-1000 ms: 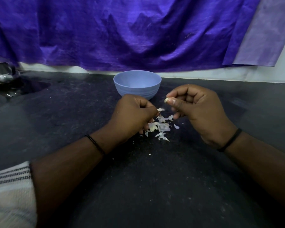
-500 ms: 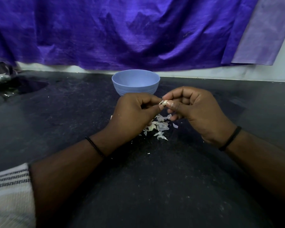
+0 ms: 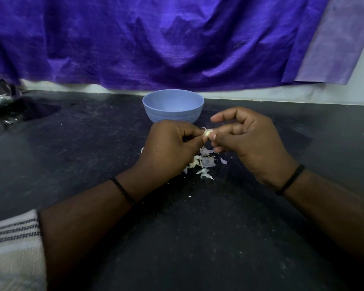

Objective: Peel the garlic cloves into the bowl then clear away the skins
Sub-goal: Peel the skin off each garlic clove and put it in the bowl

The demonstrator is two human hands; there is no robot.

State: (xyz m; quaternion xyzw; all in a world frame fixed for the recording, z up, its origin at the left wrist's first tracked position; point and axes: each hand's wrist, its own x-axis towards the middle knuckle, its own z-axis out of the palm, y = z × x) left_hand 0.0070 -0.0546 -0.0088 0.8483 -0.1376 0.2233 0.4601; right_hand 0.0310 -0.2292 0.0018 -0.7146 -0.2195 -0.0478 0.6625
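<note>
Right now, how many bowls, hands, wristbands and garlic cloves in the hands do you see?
Bowls: 1
Hands: 2, left, right
Wristbands: 2, left, right
Garlic cloves: 1
Total: 6

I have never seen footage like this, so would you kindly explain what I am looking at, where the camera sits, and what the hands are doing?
There is no machine here: these are a person's two bare hands, filmed by one wide-angle camera worn on the head, looking forward and down. That is why both forearms reach in from the bottom of the picture. The left hand and the right hand meet over a dark counter and together pinch a small pale garlic clove, with a bit of skin sticking up from it. Below the hands lies a little heap of loose skins. Behind them stands a blue bowl; its contents cannot be seen from this angle. A purple cloth hangs along the wall at the back.
</note>
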